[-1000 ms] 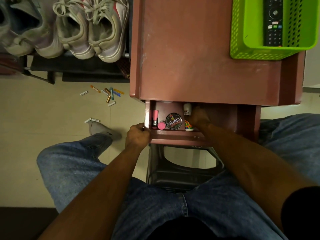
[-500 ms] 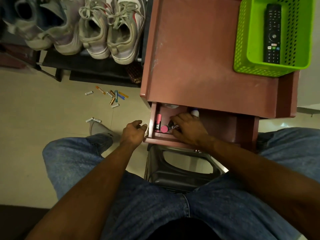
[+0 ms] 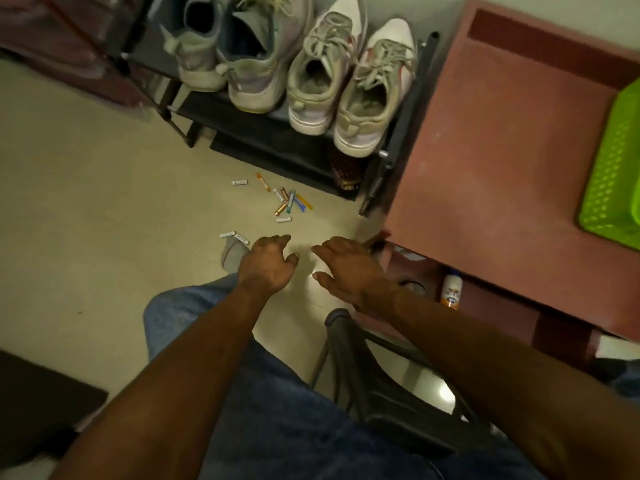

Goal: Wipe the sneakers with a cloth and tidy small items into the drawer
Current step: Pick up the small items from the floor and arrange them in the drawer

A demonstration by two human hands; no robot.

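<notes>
Several small batteries [image 3: 284, 201] lie scattered on the tiled floor in front of the shoe rack. Both my hands are stretched out over the floor just short of them, empty. My left hand [image 3: 268, 263] has loosely spread fingers, and my right hand [image 3: 349, 266] is flat with straight fingers. Two pairs of sneakers [image 3: 349, 81] stand on the black rack [image 3: 263, 133]. At the right, the open drawer [image 3: 491, 299] of the reddish cabinet holds a small white bottle [image 3: 451, 289]; my right forearm hides its other contents. No cloth is visible.
A green plastic basket [image 3: 609, 168] sits on the cabinet top [image 3: 502, 150] at the right edge. A dark stool [image 3: 381, 386] stands between my knees under my right arm. My socked foot [image 3: 231, 254] rests on the floor near two batteries.
My right hand has come out of the drawer and my left hand has let go of its front. Both now reach left over the floor, and the view has swung left.
</notes>
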